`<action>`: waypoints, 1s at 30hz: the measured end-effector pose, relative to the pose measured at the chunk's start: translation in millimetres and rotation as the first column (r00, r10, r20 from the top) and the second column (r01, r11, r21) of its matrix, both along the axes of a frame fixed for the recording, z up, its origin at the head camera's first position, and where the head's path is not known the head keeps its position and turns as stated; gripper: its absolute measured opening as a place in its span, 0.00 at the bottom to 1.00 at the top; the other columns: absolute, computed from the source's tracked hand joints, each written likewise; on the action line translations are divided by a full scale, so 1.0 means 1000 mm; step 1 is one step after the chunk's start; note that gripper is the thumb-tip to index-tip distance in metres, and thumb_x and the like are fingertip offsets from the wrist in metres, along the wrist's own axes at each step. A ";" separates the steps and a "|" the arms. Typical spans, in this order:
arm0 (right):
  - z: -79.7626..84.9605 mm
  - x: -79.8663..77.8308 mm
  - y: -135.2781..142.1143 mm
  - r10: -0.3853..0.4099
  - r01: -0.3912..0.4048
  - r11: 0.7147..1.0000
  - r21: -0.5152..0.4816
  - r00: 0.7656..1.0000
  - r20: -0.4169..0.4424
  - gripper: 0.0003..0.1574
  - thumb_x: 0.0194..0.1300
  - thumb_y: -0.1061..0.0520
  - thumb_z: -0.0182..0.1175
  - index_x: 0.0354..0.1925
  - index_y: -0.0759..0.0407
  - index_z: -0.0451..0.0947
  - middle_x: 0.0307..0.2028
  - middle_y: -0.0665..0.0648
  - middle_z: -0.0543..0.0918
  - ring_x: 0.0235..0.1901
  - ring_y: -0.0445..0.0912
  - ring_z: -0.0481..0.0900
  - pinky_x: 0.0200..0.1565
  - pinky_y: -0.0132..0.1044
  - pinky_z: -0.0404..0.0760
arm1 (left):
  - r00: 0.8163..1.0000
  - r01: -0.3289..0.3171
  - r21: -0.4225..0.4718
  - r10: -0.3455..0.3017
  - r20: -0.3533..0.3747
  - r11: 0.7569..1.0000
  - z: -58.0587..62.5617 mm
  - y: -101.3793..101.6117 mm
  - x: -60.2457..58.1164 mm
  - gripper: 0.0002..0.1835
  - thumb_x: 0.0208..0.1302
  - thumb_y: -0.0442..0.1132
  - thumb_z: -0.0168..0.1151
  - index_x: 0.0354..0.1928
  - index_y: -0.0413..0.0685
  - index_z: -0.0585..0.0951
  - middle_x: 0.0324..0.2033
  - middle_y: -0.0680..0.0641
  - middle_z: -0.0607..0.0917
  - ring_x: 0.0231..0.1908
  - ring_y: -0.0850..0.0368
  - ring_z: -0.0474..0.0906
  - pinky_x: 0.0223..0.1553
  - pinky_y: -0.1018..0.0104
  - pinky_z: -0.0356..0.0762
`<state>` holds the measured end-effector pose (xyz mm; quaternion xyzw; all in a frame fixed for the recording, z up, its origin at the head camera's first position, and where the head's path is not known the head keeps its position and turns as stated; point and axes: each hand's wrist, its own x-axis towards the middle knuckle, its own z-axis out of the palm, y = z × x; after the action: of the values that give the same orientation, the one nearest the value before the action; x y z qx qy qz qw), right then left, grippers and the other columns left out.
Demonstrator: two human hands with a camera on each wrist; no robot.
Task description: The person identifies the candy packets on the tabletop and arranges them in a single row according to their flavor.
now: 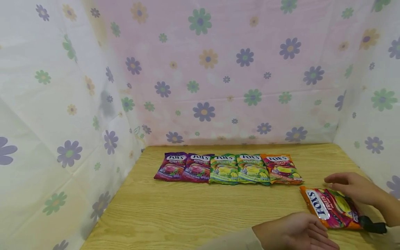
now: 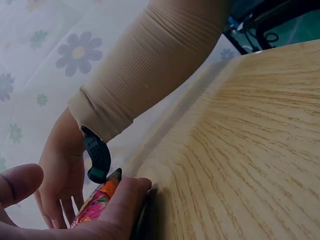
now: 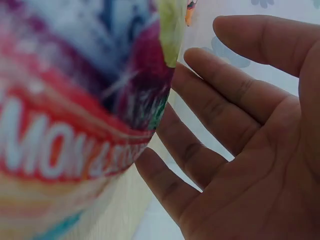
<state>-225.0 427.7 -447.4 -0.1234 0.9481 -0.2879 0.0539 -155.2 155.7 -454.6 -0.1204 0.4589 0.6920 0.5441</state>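
An orange-and-red FOX'S Fruits candy bag point(image 1: 335, 210) lies turned sideways on the right part of the table. My right hand point(image 1: 359, 189) is beside its far right edge, fingers spread and apart from one another in the right wrist view. At the near left edge of the bag is my left hand point(image 1: 293, 231), palm turned toward it, fingers loosely bent. In the left wrist view the left fingers point(image 2: 122, 202) overlap the bag point(image 2: 95, 204); whether they touch it I cannot tell. The bag point(image 3: 75, 115) looms close and blurred before the right palm.
Farther back stands a row of FOX'S bags: two purple Berries bags point(image 1: 197, 170), two green Spring Tea bags point(image 1: 253, 170) and one orange Fruits bag point(image 1: 282, 169). Flowered cloth point(image 1: 231, 69) walls the wooden table point(image 1: 187, 211) at the back and both sides.
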 end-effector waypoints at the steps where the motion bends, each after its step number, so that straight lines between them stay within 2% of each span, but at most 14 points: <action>1: 0.000 0.000 0.000 0.008 -0.008 1.000 0.000 1.000 0.000 0.24 0.78 0.52 0.57 0.59 0.70 0.80 0.54 0.68 0.86 0.42 0.19 0.74 0.39 0.30 0.83 | 1.000 -0.013 -0.003 0.013 0.002 1.000 0.000 0.001 0.000 0.13 0.73 0.33 0.54 0.49 0.28 0.78 0.55 0.27 0.84 0.67 0.35 0.75 0.76 0.49 0.63; 6: -0.002 0.003 0.005 0.024 -0.024 1.000 -0.001 1.000 0.011 0.23 0.78 0.52 0.57 0.57 0.70 0.81 0.52 0.66 0.87 0.42 0.21 0.76 0.39 0.28 0.82 | 0.998 -0.061 -0.011 0.061 0.006 0.998 0.004 0.000 0.001 0.12 0.72 0.32 0.54 0.48 0.27 0.79 0.50 0.26 0.85 0.64 0.33 0.77 0.74 0.47 0.66; 7: -0.001 0.003 0.006 0.021 -0.021 1.000 0.008 1.000 0.019 0.23 0.78 0.52 0.57 0.57 0.70 0.81 0.52 0.65 0.87 0.43 0.24 0.78 0.39 0.28 0.82 | 0.997 -0.071 -0.009 0.071 0.010 0.997 0.004 0.000 0.001 0.11 0.72 0.31 0.54 0.47 0.27 0.79 0.50 0.25 0.85 0.64 0.32 0.78 0.74 0.47 0.67; 11: 0.000 0.004 0.010 -0.026 0.021 0.998 0.063 0.997 0.076 0.25 0.77 0.49 0.57 0.56 0.69 0.82 0.52 0.65 0.87 0.48 0.47 0.86 0.40 0.31 0.81 | 0.994 -0.109 0.020 0.108 0.012 0.994 0.002 -0.003 -0.003 0.12 0.71 0.31 0.55 0.47 0.24 0.78 0.48 0.23 0.84 0.63 0.30 0.77 0.73 0.46 0.67; 13: 0.002 0.005 0.011 -0.039 0.031 0.996 0.084 0.995 0.095 0.26 0.78 0.49 0.56 0.56 0.71 0.82 0.52 0.68 0.87 0.50 0.60 0.85 0.41 0.36 0.82 | 0.992 -0.125 0.028 0.125 0.001 0.992 0.000 -0.003 -0.006 0.13 0.70 0.31 0.55 0.48 0.23 0.78 0.48 0.23 0.84 0.62 0.29 0.77 0.73 0.45 0.67; 14: 0.003 0.006 0.012 -0.042 0.033 0.995 0.089 0.994 0.104 0.26 0.78 0.50 0.56 0.56 0.72 0.81 0.52 0.69 0.86 0.51 0.63 0.85 0.41 0.38 0.82 | 0.991 -0.131 0.031 0.131 -0.009 0.991 0.000 -0.004 -0.008 0.14 0.70 0.31 0.55 0.48 0.22 0.77 0.48 0.23 0.84 0.62 0.28 0.77 0.73 0.44 0.67; 22: 0.003 0.014 0.014 -0.073 0.059 0.995 0.083 0.983 0.171 0.29 0.79 0.51 0.54 0.56 0.79 0.78 0.51 0.74 0.85 0.50 0.66 0.84 0.47 0.55 0.86 | 0.983 -0.157 0.042 0.160 -0.093 0.987 -0.001 -0.005 -0.017 0.14 0.68 0.31 0.56 0.47 0.23 0.78 0.47 0.22 0.84 0.60 0.26 0.78 0.71 0.41 0.69; 26: 0.004 0.018 0.014 -0.074 0.058 0.994 0.097 0.982 0.171 0.28 0.79 0.52 0.55 0.55 0.79 0.79 0.50 0.72 0.86 0.48 0.61 0.85 0.42 0.46 0.87 | 0.974 -0.195 0.060 0.200 -0.108 0.979 -0.003 -0.005 -0.020 0.15 0.66 0.30 0.56 0.46 0.21 0.78 0.46 0.22 0.84 0.59 0.25 0.79 0.70 0.40 0.70; 28: 0.003 0.020 0.014 -0.084 0.067 0.993 0.098 0.981 0.176 0.27 0.78 0.52 0.56 0.55 0.78 0.79 0.48 0.69 0.87 0.42 0.56 0.85 0.36 0.40 0.84 | 0.970 -0.217 0.069 0.223 -0.101 0.974 -0.003 -0.005 -0.023 0.15 0.66 0.30 0.56 0.47 0.20 0.77 0.45 0.22 0.84 0.59 0.25 0.79 0.70 0.40 0.70; 30: 0.003 0.022 0.014 -0.097 0.078 0.991 0.104 0.977 0.191 0.29 0.78 0.51 0.56 0.56 0.78 0.79 0.47 0.68 0.87 0.40 0.53 0.85 0.36 0.39 0.83 | 0.966 -0.230 0.072 0.236 -0.104 0.971 -0.003 -0.005 -0.025 0.15 0.65 0.30 0.56 0.48 0.21 0.77 0.45 0.22 0.84 0.58 0.25 0.79 0.70 0.40 0.70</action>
<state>-203.4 441.3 -444.9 -0.0497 0.9555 -0.2549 0.1399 -180.6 150.5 -457.6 -0.1185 0.4505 0.7700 0.4359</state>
